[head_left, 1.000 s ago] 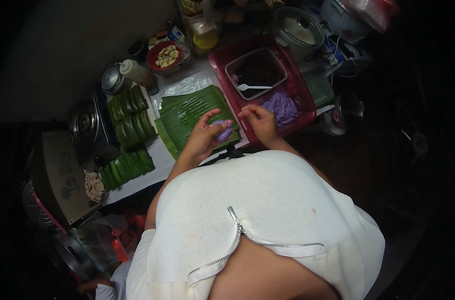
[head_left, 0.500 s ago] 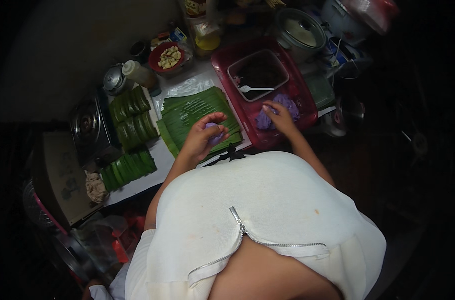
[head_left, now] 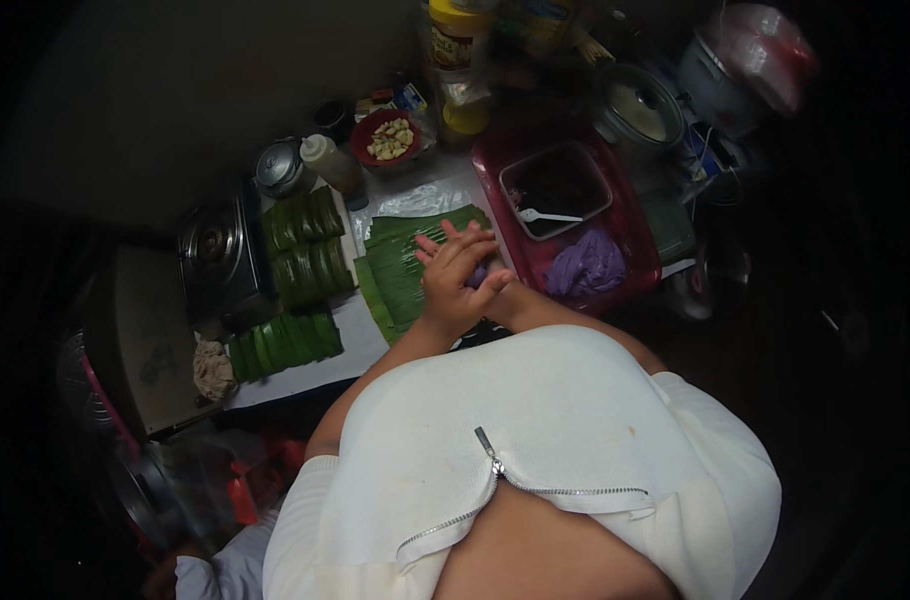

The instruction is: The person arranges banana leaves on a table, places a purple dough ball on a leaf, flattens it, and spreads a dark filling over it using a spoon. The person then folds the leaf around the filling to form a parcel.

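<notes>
My left hand (head_left: 453, 272) and my right hand (head_left: 505, 297) are pressed palm to palm over a stack of green banana leaves (head_left: 403, 268) on the counter. A small piece of purple dough (head_left: 479, 275) shows between the palms; most of it is hidden. My left hand lies on top, with its fingers pointing toward the back. To the right stands a red tray (head_left: 643, 262) holding a lump of purple dough (head_left: 585, 264) and a clear tub of dark filling (head_left: 557, 180) with a white spoon (head_left: 550, 215).
Rows of folded green leaf parcels (head_left: 303, 248) lie left of the leaves, more (head_left: 285, 340) nearer the counter's front edge. A gas stove (head_left: 215, 252), metal lid (head_left: 277, 168), squeeze bottle (head_left: 331, 160), red bowl of pale pieces (head_left: 387, 138), jars and a lidded pot (head_left: 639, 106) crowd the back.
My right hand has come back from the purple dough in the red tray and joined my left hand over the leaves, closing on a small purple piece.
</notes>
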